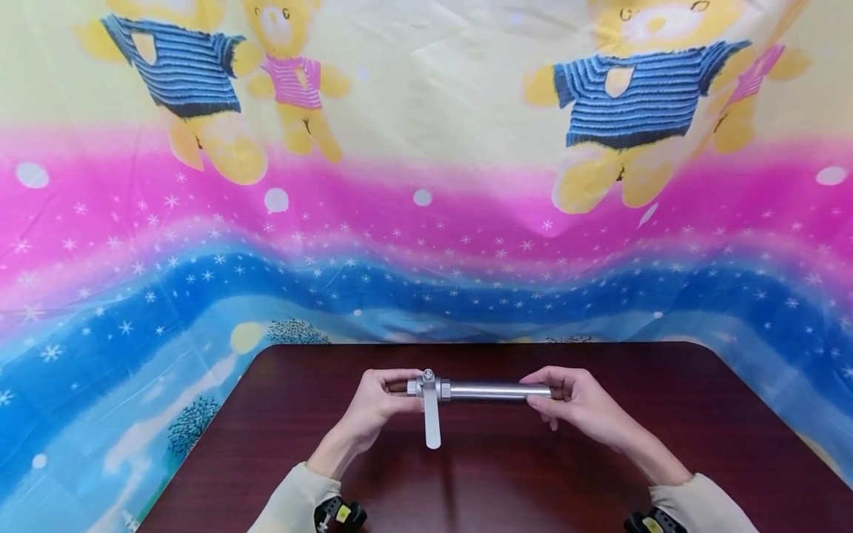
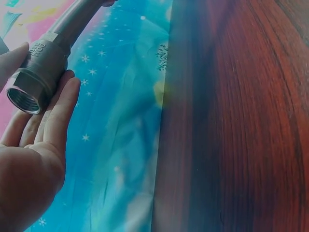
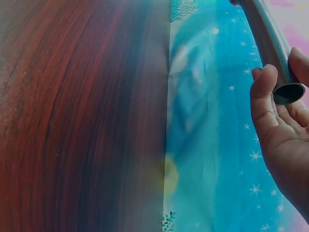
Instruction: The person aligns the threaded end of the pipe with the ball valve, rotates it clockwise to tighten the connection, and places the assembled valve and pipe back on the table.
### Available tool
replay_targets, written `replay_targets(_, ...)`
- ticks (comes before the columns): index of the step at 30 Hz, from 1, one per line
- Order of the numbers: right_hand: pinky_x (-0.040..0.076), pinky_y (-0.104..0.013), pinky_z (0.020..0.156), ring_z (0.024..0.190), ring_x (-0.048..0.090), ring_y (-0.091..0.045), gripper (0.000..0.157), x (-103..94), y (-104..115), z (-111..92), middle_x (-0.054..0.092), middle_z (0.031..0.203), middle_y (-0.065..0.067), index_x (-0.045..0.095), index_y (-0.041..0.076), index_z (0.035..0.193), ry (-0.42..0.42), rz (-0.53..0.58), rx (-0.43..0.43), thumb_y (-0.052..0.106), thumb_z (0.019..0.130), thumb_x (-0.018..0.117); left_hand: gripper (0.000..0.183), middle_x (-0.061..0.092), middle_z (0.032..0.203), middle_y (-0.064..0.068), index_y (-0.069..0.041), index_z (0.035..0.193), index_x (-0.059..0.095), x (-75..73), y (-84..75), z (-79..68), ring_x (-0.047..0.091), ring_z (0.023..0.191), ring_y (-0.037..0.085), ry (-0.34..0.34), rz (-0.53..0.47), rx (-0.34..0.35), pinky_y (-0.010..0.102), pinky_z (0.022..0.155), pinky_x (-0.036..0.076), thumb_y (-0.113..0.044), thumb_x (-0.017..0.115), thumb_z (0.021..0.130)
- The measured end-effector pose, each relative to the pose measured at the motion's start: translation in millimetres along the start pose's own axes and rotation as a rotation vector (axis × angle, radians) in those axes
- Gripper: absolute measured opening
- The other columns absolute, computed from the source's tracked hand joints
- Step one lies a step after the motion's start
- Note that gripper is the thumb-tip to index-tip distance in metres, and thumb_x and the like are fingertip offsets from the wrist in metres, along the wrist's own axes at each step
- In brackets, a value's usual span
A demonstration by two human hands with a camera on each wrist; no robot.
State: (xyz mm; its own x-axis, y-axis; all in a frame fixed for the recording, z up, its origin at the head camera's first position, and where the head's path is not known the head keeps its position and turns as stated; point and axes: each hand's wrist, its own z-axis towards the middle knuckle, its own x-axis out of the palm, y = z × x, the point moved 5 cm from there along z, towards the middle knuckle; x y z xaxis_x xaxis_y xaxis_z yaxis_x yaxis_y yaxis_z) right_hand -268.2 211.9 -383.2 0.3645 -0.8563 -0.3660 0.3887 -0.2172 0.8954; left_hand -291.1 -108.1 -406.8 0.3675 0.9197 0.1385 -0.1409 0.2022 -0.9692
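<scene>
A steel ball valve (image 1: pixel 443 389) with a flat lever handle (image 1: pixel 432 426) is joined to a straight metal pipe (image 1: pixel 489 391), held level above the table. My left hand (image 1: pixel 370 407) grips the valve body between thumb and fingers. In the left wrist view the valve's open threaded end (image 2: pixel 23 99) faces the camera, with raised lettering on its body. My right hand (image 1: pixel 586 406) pinches the pipe's far right end. The pipe's hollow end (image 3: pixel 288 93) shows in the right wrist view, fingers and thumb around it. The lever points toward me.
A dark reddish wooden table (image 1: pixel 520 481) with rounded far corners lies below both hands. Behind and beside it hangs a patterned cloth (image 1: pixel 426 244) with bears and snowflakes. Black wrist devices (image 1: pixel 338 512) sit at the light sleeves (image 1: pixel 296 496).
</scene>
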Motion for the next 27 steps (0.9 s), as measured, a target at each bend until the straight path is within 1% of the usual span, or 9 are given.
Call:
replay_targets(5,0.061,-0.042,0.063,0.068,0.068,-0.030,0.033,-1.9,-7,3,0.071,0.087,-0.017,0.066,-0.006,0.127,0.003,0.023,0.031,0.009,0.099,0.074,0.049,0.078,0.103,0.015,0.012,0.124,0.071,-3.0,0.4,4.3,0.075,0.090,0.019,0.019,0.051,-0.023,0.034,0.085,0.061,0.011,0.083,0.076)
replay_targets(8,0.063,-0.046,0.070,0.076,0.072,-0.037,0.040,-2.2,-16,5,0.072,0.093,-0.020,0.064,-0.009,0.128,0.000,0.030,0.085,0.009,0.095,0.079,0.049,0.078,0.103,0.016,0.009,0.123,0.073,-6.1,5.3,10.0,0.076,0.092,0.022,0.042,0.112,-0.060,0.035,0.085,0.061,0.010,0.084,0.075)
replay_targets(11,0.063,-0.045,0.075,0.081,0.074,-0.042,0.044,-1.3,-29,8,0.074,0.095,-0.019,0.064,-0.009,0.126,0.004,0.012,0.158,0.010,0.091,0.083,0.048,0.078,0.103,0.017,0.007,0.122,0.074,-8.9,13.1,15.6,0.076,0.093,0.023,0.069,0.181,-0.097,0.034,0.084,0.061,0.011,0.083,0.076)
replay_targets(13,0.063,-0.040,0.074,0.082,0.074,-0.038,0.042,-0.5,-37,11,0.075,0.093,-0.015,0.067,-0.007,0.122,0.008,-0.046,0.185,0.011,0.089,0.086,0.047,0.077,0.103,0.017,0.007,0.121,0.075,-9.8,18.6,18.1,0.075,0.093,0.022,0.078,0.256,-0.102,0.034,0.082,0.062,0.013,0.084,0.075)
replay_targets(15,0.060,-0.034,0.070,0.079,0.073,-0.031,0.037,0.2,-45,14,0.075,0.090,-0.010,0.072,-0.002,0.117,0.011,-0.133,0.192,0.012,0.086,0.088,0.047,0.078,0.101,0.014,0.005,0.119,0.076,-9.2,22.3,19.0,0.075,0.091,0.019,0.082,0.374,-0.078,0.031,0.079,0.062,0.013,0.086,0.074)
replay_targets(18,0.055,-0.031,0.060,0.072,0.067,-0.021,0.031,1.5,-54,17,0.073,0.086,-0.004,0.077,0.005,0.110,0.002,-0.243,0.184,0.014,0.083,0.091,0.046,0.079,0.096,0.006,0.000,0.113,0.079,-6.2,25.1,18.7,0.074,0.085,0.012,0.078,0.617,-0.003,0.027,0.076,0.059,0.008,0.092,0.070)
replay_targets(21,0.053,-0.031,0.055,0.068,0.062,-0.019,0.031,2.8,-61,17,0.071,0.083,-0.003,0.079,0.006,0.107,-0.011,-0.275,0.178,0.013,0.080,0.092,0.044,0.079,0.091,-0.001,-0.005,0.109,0.081,-2.6,26.8,18.7,0.072,0.080,0.007,0.068,0.797,0.069,0.026,0.076,0.056,0.003,0.095,0.068)
replay_targets(23,0.052,-0.030,0.055,0.068,0.061,-0.018,0.031,3.3,-64,18,0.070,0.081,-0.003,0.079,0.005,0.107,-0.026,-0.280,0.176,0.013,0.079,0.093,0.044,0.079,0.090,-0.003,-0.006,0.108,0.082,-1.5,28.5,19.0,0.071,0.078,0.005,0.059,0.848,0.096,0.027,0.077,0.056,0.002,0.096,0.067)
replay_targets(27,0.048,-0.027,0.057,0.069,0.057,-0.016,0.033,3.7,-68,20,0.065,0.078,-0.002,0.079,0.003,0.106,-0.056,-0.283,0.186,0.011,0.078,0.094,0.044,0.078,0.088,-0.006,-0.008,0.106,0.082,-1.7,33.1,19.0,0.070,0.078,0.003,0.041,0.896,0.112,0.028,0.078,0.055,0.000,0.097,0.066)
